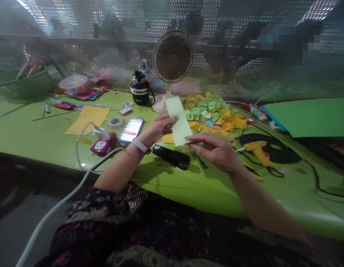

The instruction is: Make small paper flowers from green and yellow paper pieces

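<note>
Pale green, the paper strip [179, 128] is held up just beyond the black stapler [171, 156]: the left hand [160, 128] pinches its left edge, the right hand [216, 150] its near right corner. Past the stapler lie crumpled papers [210, 107]; left of it, a phone [133, 129].

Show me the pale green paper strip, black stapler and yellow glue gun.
Pale green paper strip [182, 124]: head view, middle of its face.
Black stapler [172, 157]: head view, middle of its top.
Yellow glue gun [257, 150]: head view, on its body.
</note>
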Action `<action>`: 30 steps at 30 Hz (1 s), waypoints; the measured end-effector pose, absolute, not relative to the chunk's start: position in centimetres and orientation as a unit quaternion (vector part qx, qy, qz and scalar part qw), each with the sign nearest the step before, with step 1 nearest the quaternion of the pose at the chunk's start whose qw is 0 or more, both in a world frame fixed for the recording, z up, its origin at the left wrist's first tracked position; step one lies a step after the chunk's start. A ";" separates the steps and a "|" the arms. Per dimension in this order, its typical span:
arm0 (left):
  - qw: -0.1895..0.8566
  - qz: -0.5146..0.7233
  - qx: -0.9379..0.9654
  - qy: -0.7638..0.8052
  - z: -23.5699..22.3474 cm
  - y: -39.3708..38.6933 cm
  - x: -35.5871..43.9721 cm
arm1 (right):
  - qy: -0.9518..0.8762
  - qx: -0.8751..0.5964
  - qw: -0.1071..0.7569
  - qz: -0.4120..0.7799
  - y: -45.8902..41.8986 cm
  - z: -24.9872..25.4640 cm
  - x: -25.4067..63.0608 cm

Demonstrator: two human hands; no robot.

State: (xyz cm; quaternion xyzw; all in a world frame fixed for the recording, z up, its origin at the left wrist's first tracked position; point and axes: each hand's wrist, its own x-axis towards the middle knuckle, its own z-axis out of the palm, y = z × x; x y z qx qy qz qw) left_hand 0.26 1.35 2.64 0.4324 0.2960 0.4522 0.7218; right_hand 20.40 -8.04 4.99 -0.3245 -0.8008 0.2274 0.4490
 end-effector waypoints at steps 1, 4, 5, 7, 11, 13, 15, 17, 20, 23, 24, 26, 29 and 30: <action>0.718 0.438 0.452 0.297 2.7 1.2 0.3 | -0.804 -0.326 0.461 0.188 -8.0 4.9 20.4; 0.707 0.373 0.530 0.284 2.7 0.6 0.6 | -0.793 -0.347 0.493 0.087 -7.7 4.7 20.7; 0.702 0.359 0.550 0.276 2.6 0.4 0.7 | -0.786 -0.358 0.500 0.063 -7.6 4.6 20.8; 0.692 0.349 0.575 0.264 2.5 0.1 1.0 | -0.771 -0.377 0.512 0.028 -7.4 4.5 21.1; 0.676 0.325 0.613 0.248 2.3 -0.2 1.2 | -0.729 -0.405 0.552 0.017 -6.5 4.0 21.6; 0.670 0.301 0.636 0.237 2.2 -0.2 1.2 | -0.706 -0.417 0.571 0.045 -5.8 3.5 21.9; 0.663 0.280 0.655 0.228 2.0 -0.3 1.3 | -0.686 -0.418 0.588 0.096 -5.0 3.0 22.2; 0.658 0.260 0.671 0.223 1.9 -0.4 1.4 | -0.670 -0.417 0.594 0.156 -4.6 2.8 22.4; 0.661 0.248 0.673 0.221 1.7 -0.4 1.4 | -0.647 -0.442 0.585 0.210 -4.6 2.9 22.3; 0.701 0.280 0.622 0.208 1.8 -0.5 1.4 | -0.633 -0.464 0.580 0.217 -5.2 3.2 21.8; 0.716 0.291 0.602 0.200 1.8 -0.5 1.4 | -0.631 -0.467 0.581 0.216 -5.4 3.2 21.6; 0.724 0.310 0.588 0.183 1.7 -0.6 1.6 | -0.630 -0.472 0.580 0.211 -5.6 3.2 21.3; 0.689 0.342 0.614 0.177 0.9 -0.7 2.3 | -0.637 -0.480 0.573 0.190 -5.7 3.1 21.0; 0.682 0.349 0.616 0.182 0.6 -0.8 2.5 | -0.642 -0.481 0.569 0.181 -5.7 3.0 20.9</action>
